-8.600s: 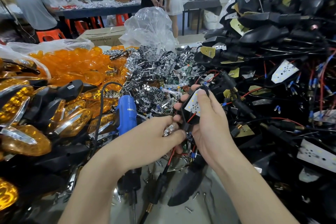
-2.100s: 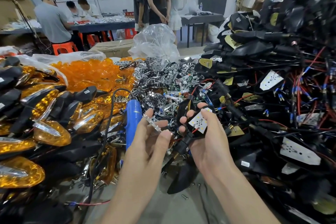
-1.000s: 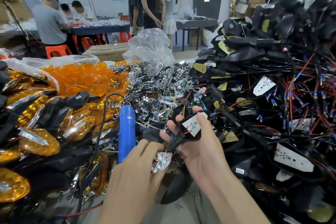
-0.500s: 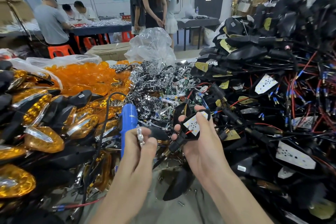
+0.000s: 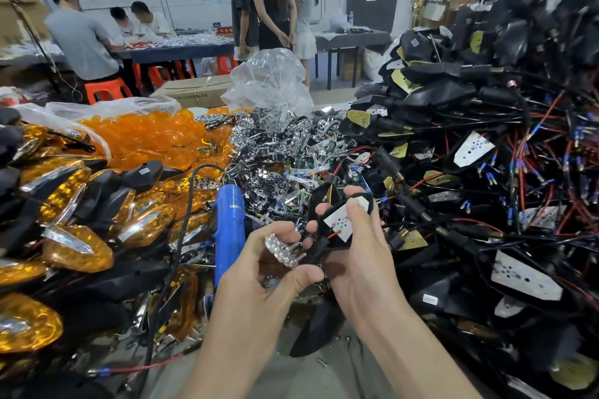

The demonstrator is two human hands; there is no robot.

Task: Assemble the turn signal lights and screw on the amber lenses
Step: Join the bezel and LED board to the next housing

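My right hand (image 5: 363,256) grips a black turn signal housing (image 5: 327,236) with a white LED board (image 5: 343,219) facing up and a red wire at its stem. My left hand (image 5: 265,282) pinches a chrome reflector (image 5: 280,248) between thumb and fingers, just left of the housing and almost touching it. Loose amber lenses (image 5: 152,136) are heaped at the back left. More chrome reflectors (image 5: 282,146) lie piled in the middle.
A blue electric screwdriver (image 5: 228,223) with a black cord lies left of my hands. Finished amber-lensed signals (image 5: 74,249) fill the left side. A tall heap of black wired housings (image 5: 486,172) rises on the right. Loose screws dot the grey table (image 5: 324,376). People work at tables behind.
My left hand has turned the chrome reflector from edge-on to flat and brought it rightward, close to the housing. My right hand keeps its grip on the housing.
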